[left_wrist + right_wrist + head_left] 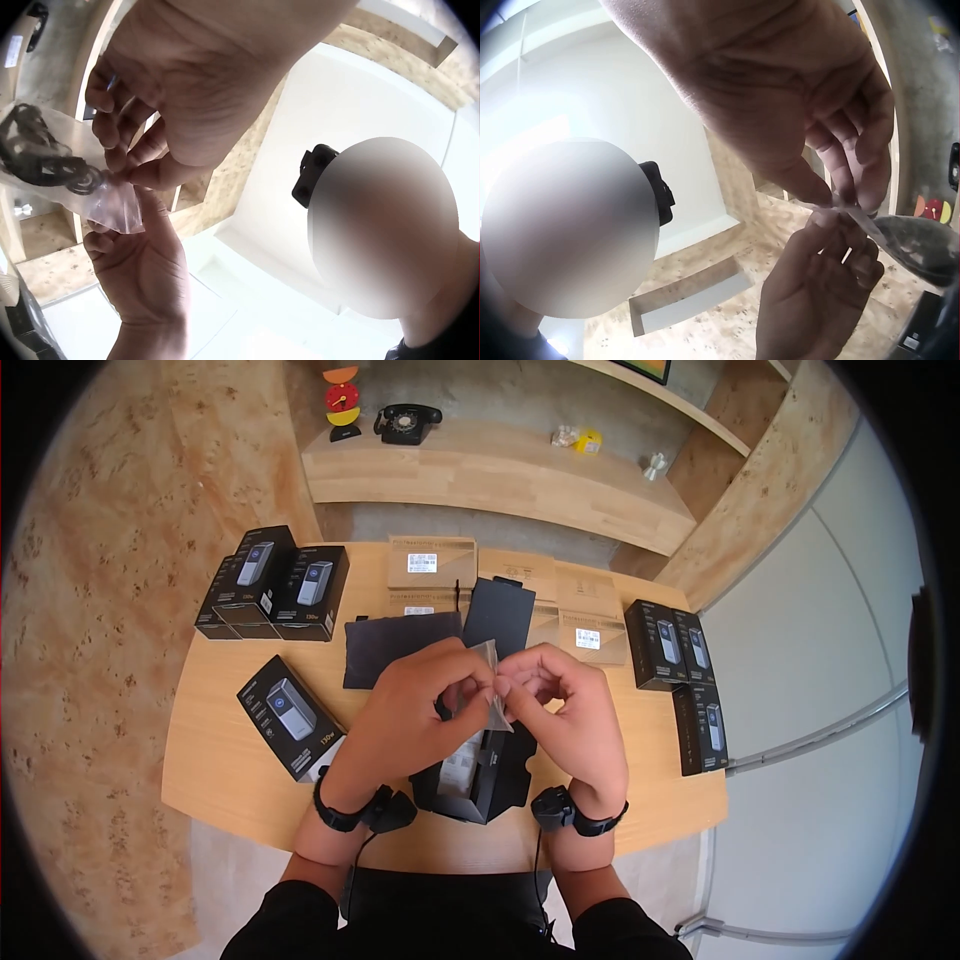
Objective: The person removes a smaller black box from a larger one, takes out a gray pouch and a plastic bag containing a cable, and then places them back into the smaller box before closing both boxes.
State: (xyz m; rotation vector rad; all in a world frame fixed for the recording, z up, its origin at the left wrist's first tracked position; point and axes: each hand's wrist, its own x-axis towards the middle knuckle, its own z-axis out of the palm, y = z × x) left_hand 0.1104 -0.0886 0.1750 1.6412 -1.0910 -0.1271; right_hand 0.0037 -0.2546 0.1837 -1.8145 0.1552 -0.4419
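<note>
A clear plastic bag (498,705) is held up between my two hands over the table. In the left wrist view a coiled black cable (45,154) shows inside the bag. My left hand (418,705) pinches the bag's top edge between thumb and fingers. Right against those fingertips, the right hand (568,715) pinches the same edge. Below the hands stands an opened black box (487,785) with a pale insert inside, partly hidden by the left hand. Behind the hands lie a dark pouch (385,650) and a flat black piece (500,615).
One boxed item (290,718) lies on the table (215,760) at left. Stacked black boxes (275,585) stand at back left, others (670,650) at the right edge. Brown cartons (432,563) line the back. A shelf (480,475) behind holds a black telephone (407,424).
</note>
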